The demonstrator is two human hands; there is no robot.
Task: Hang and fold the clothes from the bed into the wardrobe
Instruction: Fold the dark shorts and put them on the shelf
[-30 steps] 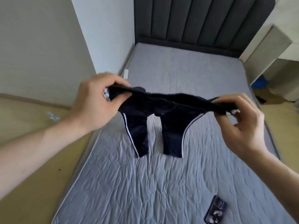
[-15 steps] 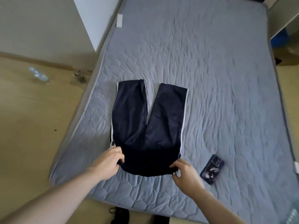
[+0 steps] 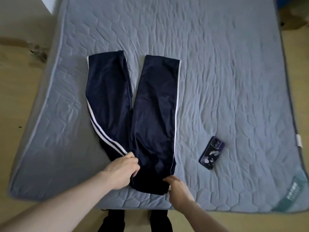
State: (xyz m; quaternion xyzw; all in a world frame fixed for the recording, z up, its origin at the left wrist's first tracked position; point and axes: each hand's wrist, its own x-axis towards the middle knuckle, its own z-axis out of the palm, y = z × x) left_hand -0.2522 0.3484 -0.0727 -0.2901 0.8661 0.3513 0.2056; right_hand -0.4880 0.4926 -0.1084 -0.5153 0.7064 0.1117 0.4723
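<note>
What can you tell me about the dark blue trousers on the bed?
The dark navy track trousers with white side stripes look smooth and slightly shiny. They lie flat on the grey quilted mattress, legs spread in a V pointing away from the person, waistband near the bed's front edge. The left side is folded inward at the hip, showing double white stripes. The left hand grips that folded edge; the right hand pinches the waistband's right corner with its fingers. Nothing else touches them.
</note>
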